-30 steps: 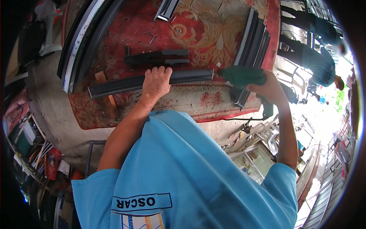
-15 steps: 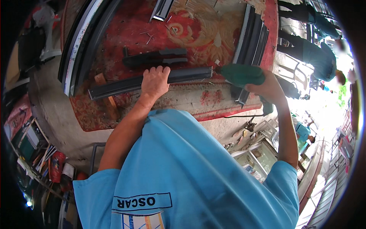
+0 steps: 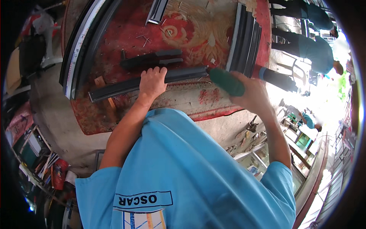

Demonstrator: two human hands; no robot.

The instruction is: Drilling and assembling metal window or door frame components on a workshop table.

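A dark grey metal profile (image 3: 183, 74) lies crosswise near the front edge of the carpet-covered table. My left hand (image 3: 153, 83) is closed over its middle and presses it down. In my right hand (image 3: 251, 93) is a green power drill (image 3: 227, 81), gripped from behind. Its nose points left at the profile's right end; whether the tip touches is hard to see. Just beyond the profile lie dark tools with long handles (image 3: 152, 60), their exact kind unclear. A piece of wood (image 3: 105, 92) sticks out under the profile's left part.
Long dark profiles and a white strip (image 3: 78, 57) lie along the table's left side. More dark profiles (image 3: 244, 42) are stacked at the right, and a short one (image 3: 157, 11) lies at the back. Screws or nails are scattered on the red carpet (image 3: 126, 30). People stand beyond the right edge.
My right hand and the drill have shifted left and turned, the drill now slanting down to the right. My left hand stays on the profile.
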